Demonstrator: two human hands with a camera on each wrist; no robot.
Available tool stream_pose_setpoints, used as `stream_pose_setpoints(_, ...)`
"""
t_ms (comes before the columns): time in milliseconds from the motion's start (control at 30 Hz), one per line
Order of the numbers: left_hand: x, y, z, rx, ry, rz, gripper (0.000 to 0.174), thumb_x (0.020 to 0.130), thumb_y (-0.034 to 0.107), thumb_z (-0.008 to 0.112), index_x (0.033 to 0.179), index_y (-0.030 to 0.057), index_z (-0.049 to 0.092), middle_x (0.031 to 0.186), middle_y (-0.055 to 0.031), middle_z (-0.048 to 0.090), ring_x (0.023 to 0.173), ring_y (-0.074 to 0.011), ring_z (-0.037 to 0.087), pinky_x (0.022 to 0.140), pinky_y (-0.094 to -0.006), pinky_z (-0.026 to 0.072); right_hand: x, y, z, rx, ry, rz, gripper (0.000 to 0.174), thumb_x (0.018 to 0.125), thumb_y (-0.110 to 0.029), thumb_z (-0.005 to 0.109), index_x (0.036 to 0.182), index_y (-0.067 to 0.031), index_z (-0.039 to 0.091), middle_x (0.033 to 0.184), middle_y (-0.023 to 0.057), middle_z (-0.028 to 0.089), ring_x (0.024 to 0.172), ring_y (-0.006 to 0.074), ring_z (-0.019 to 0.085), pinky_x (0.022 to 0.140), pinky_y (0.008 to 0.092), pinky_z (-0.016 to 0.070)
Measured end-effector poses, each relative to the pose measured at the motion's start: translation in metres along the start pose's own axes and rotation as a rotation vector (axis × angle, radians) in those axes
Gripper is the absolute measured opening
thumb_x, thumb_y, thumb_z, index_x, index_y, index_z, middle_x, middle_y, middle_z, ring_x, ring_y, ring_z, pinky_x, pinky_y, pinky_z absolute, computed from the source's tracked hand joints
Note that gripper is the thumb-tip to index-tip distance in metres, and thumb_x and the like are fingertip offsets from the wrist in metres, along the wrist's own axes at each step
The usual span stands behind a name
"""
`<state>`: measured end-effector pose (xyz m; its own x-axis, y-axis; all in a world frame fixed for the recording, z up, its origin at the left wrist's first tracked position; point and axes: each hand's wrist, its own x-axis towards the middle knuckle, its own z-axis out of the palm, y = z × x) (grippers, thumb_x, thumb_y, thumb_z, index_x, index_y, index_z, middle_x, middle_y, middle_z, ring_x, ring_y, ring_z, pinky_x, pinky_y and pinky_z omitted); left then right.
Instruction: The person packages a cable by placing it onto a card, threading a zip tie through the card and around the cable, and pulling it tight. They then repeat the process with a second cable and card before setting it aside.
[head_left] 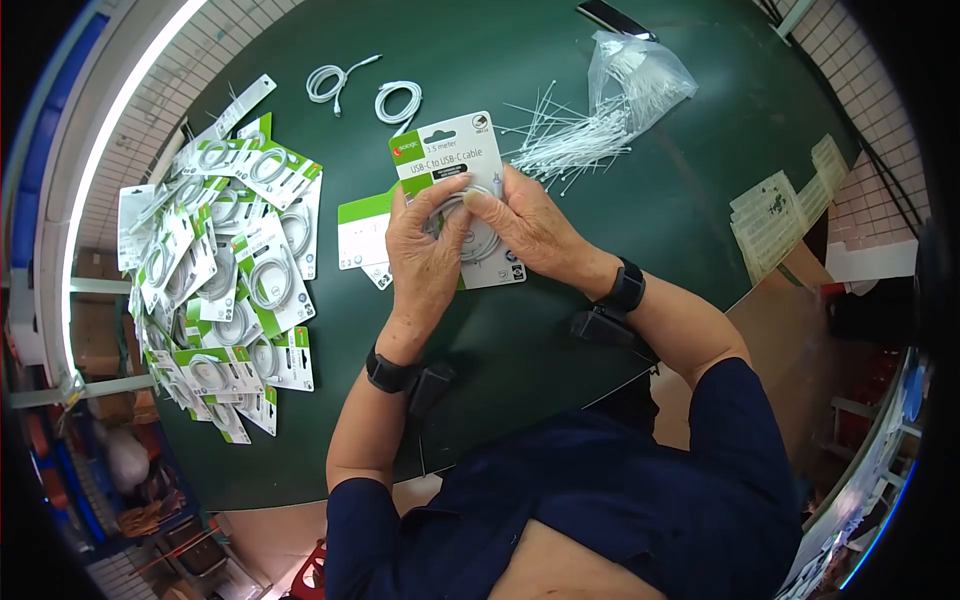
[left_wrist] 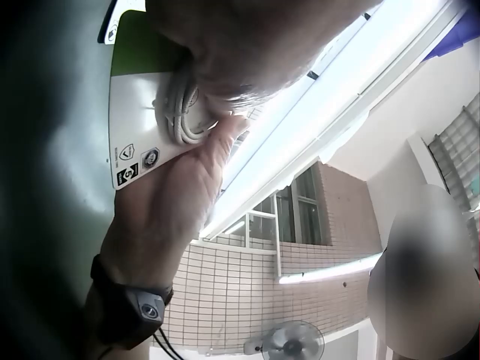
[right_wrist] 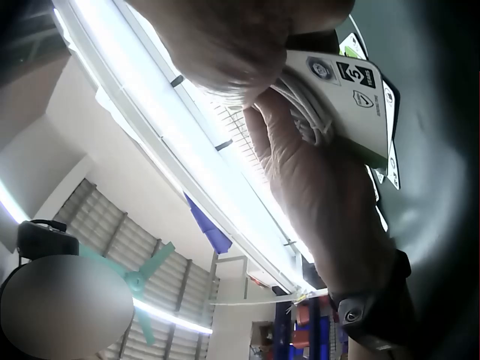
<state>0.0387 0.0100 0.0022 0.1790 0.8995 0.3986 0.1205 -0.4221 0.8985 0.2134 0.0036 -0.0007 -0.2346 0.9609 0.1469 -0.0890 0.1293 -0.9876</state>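
A white and green card [head_left: 450,150] printed "USB-C to USB-C cable" is held up over the table, with a coiled white cable [head_left: 482,240] against its front. My left hand [head_left: 422,240] grips the card's left side, its thumb lying across the coil. From the right, my right hand [head_left: 540,225] holds the opposite edge, thumb tip on top of the coil near the other thumb. The left wrist view shows the coil [left_wrist: 178,112] close to both hands. Part of the card's lower face [right_wrist: 352,97] appears in the right wrist view. Fingers behind the card are hidden.
Left of my hands lies a large heap of carded cables [head_left: 215,270]. Another green and white card [head_left: 362,240] lies beneath the held one. Two loose coiled cables [head_left: 325,85] lie beyond. White cable ties [head_left: 575,140] spill from a plastic bag [head_left: 640,80]; a phone [head_left: 615,18] lies behind.
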Motion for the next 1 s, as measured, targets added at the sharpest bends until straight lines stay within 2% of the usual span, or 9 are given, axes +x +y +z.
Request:
stream_pose_setpoints(133, 0.003, -0.002, 0.005, 0.076, -0.019, 0.018, 0.029, 0.096, 0.005, 0.077, 0.125, 0.0081, 0.076, 0.119, -0.0117, 0.060, 0.111, -0.0235, 0.065, 0.096, -0.0346, 0.0537, -0.001, 0.002, 0.004, -0.057, 0.082, -0.121, 0.046, 0.112, -0.035, 0.059, 0.133, 0.0059, 0.055, 0.121, 0.0124, 0.071, 0.105, 0.0144, 0.068, 0.091, 0.0316, 0.0580)
stream_pose_setpoints(333, 0.013, 0.005, 0.009, 0.111, -0.069, -0.032, 0.027, 0.097, 0.006, 0.077, 0.124, 0.0078, 0.076, 0.125, -0.0133, 0.061, 0.117, -0.0243, 0.064, 0.096, -0.0358, 0.0542, 0.001, 0.000, -0.002, -0.003, 0.127, -0.078, 0.044, 0.112, -0.032, 0.059, 0.134, 0.0054, 0.056, 0.121, 0.0108, 0.071, 0.104, 0.0131, 0.068, 0.089, 0.0297, 0.0585)
stream_pose_setpoints(433, 0.016, 0.017, 0.009, 0.098, -0.055, 0.028, 0.025, 0.098, 0.005, 0.076, 0.122, 0.0072, 0.076, 0.124, -0.0126, 0.064, 0.115, -0.0235, 0.066, 0.094, -0.0340, 0.0545, 0.006, -0.005, -0.008, 0.058, 0.101, -0.023, 0.043, 0.112, -0.031, 0.059, 0.134, 0.0051, 0.056, 0.121, 0.0101, 0.071, 0.103, 0.0123, 0.068, 0.089, 0.0286, 0.0587)
stream_pose_setpoints(600, 0.010, -0.003, 0.003, -0.019, 0.002, -0.008, 0.024, 0.098, 0.004, 0.074, 0.122, 0.0067, 0.076, 0.120, -0.0118, 0.069, 0.110, -0.0223, 0.068, 0.092, -0.0327, 0.0548, 0.009, -0.008, -0.011, 0.082, 0.031, -0.017, 0.042, 0.111, -0.030, 0.061, 0.135, 0.0042, 0.056, 0.122, 0.0095, 0.071, 0.104, 0.0119, 0.068, 0.089, 0.0285, 0.0592)
stream_pose_setpoints(700, 0.005, -0.012, 0.009, 0.007, 0.059, 0.038, 0.022, 0.099, 0.005, 0.075, 0.121, 0.0050, 0.076, 0.114, -0.0108, 0.071, 0.105, -0.0215, 0.069, 0.091, -0.0322, 0.0551, 0.010, -0.009, -0.015, 0.024, -0.018, 0.021, 0.042, 0.111, -0.030, 0.062, 0.135, 0.0038, 0.056, 0.122, 0.0095, 0.071, 0.105, 0.0120, 0.069, 0.089, 0.0288, 0.0594)
stream_pose_setpoints(867, 0.000, -0.015, 0.010, 0.018, 0.067, 0.046, 0.020, 0.099, 0.004, 0.074, 0.119, 0.0038, 0.076, 0.115, -0.0111, 0.071, 0.105, -0.0213, 0.068, 0.091, -0.0316, 0.0542, 0.009, -0.006, -0.010, 0.026, -0.019, 0.035, 0.038, 0.109, -0.024, 0.064, 0.135, 0.0033, 0.060, 0.122, 0.0096, 0.073, 0.106, 0.0123, 0.069, 0.089, 0.0288, 0.0589)
stream_pose_setpoints(1000, -0.003, -0.031, 0.004, 0.021, 0.049, -0.015, 0.016, 0.101, 0.003, 0.071, 0.116, 0.0029, 0.076, 0.116, -0.0094, 0.069, 0.104, -0.0200, 0.067, 0.092, -0.0301, 0.0516, 0.008, -0.009, -0.012, -0.010, 0.014, -0.036, 0.032, 0.106, -0.015, 0.064, 0.132, 0.0031, 0.064, 0.122, 0.0103, 0.074, 0.106, 0.0141, 0.070, 0.090, 0.0301, 0.0589)
